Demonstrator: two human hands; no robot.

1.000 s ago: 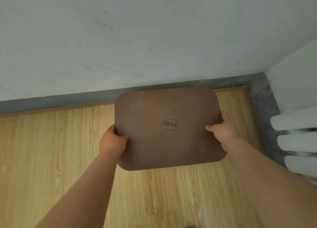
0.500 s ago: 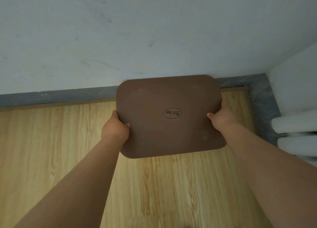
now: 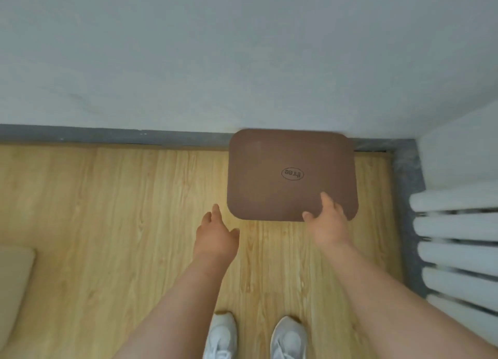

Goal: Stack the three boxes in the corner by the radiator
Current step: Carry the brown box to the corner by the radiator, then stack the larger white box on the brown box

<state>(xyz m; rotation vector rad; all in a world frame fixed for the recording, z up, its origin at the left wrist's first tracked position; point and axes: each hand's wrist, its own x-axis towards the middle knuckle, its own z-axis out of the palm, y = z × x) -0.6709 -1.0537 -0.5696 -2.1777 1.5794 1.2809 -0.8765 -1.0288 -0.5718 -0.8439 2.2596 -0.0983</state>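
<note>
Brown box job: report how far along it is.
Done: the brown box marked "three" sits against the wall near the radiator. In hand: the right hand grips its near edge; the left hand is off it, open. Left: no other boxes show, so the stack is unconfirmed.

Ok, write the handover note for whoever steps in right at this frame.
Left hand: open, off the box, above the floor.
Right hand: on the near edge of the brown box, thumb on its lid.
Box: against the wall, short of the corner, radiator to its right.
Done: one box visibly at the wall.
Left: only one box is visible; the others are out of view.
</note>
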